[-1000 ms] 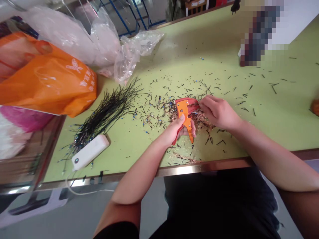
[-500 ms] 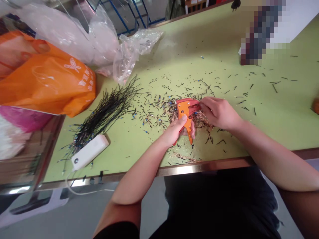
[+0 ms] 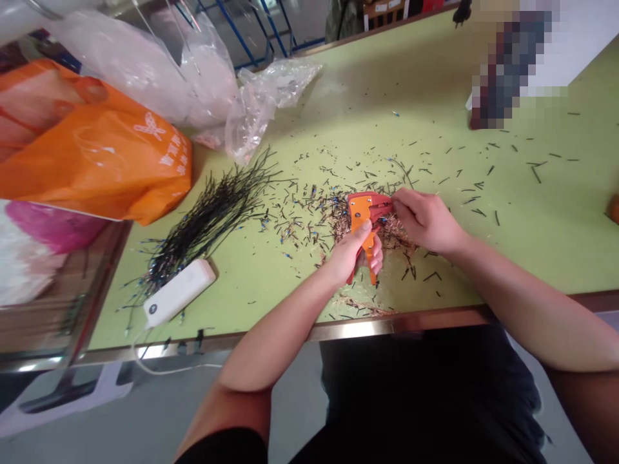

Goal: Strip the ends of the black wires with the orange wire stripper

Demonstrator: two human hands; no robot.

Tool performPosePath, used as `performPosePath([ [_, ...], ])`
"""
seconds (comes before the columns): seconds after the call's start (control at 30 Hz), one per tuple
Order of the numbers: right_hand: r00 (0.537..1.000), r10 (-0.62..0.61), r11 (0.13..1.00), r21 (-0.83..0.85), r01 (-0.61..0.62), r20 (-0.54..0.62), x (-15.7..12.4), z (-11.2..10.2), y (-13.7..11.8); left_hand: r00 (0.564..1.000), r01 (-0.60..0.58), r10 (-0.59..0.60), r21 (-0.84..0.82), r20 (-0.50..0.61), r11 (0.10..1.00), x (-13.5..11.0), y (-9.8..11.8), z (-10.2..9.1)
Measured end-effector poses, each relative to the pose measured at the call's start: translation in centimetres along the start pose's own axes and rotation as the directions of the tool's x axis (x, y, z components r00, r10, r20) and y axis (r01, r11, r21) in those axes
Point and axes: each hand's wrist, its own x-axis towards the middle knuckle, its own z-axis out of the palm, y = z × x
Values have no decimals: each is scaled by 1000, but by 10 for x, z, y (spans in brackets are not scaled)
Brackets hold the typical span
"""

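Observation:
My left hand [image 3: 355, 254] is wrapped round the handles of an orange and red wire stripper [image 3: 362, 209], its jaws pointing right. At those jaws, my right hand [image 3: 423, 216] is closed with thumb and fingers pinched together. Whatever the pinch holds is too small to make out. Beneath the tool lies a heap of stripped copper strands and black insulation scraps [image 3: 341, 222]. To the left, a bundle of black wires [image 3: 207, 216] with small blue-tipped ends rests on the table.
A white power bank [image 3: 180, 293] with a white cable sits near the front edge of the green table [image 3: 271, 303]. Orange bag [image 3: 111, 148] and clear plastic bags [image 3: 207, 84] crowd the left and back. Black offcuts are scattered rightward. A pixelated object [image 3: 512, 64] stands at the back right.
The view has shifted slightly. The left hand still grips the wire stripper, and the right hand stays pinched at its jaws. The handles look a little differently spaced.

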Motion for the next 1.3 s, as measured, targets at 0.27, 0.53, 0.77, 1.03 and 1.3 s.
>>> performPosePath([
  [0.27, 996, 40, 988, 151, -28, -79, 0, 7, -5, 1000, -11, 12, -49, 17, 999, -4, 3, 8],
  [0.53, 989, 108, 964, 253, -79, -104, -4, 15, -3, 999, 38, -32, -143, 41, 989, -5, 5, 13],
  [0.77, 962, 149, 953, 292, -79, -227, -5, 28, -9, 998, 55, -52, -183, 20, 982, -6, 8, 19],
  [1.03, 941, 267, 866, 481, -138, -210, -16, 42, -23, 999, 9, -2, -202, 35, 979, -6, 11, 17],
  [1.3, 892, 452, 545, 796, -264, -13, -32, 73, -48, 981, -167, 136, -243, -138, 956, 7, -15, 25],
])
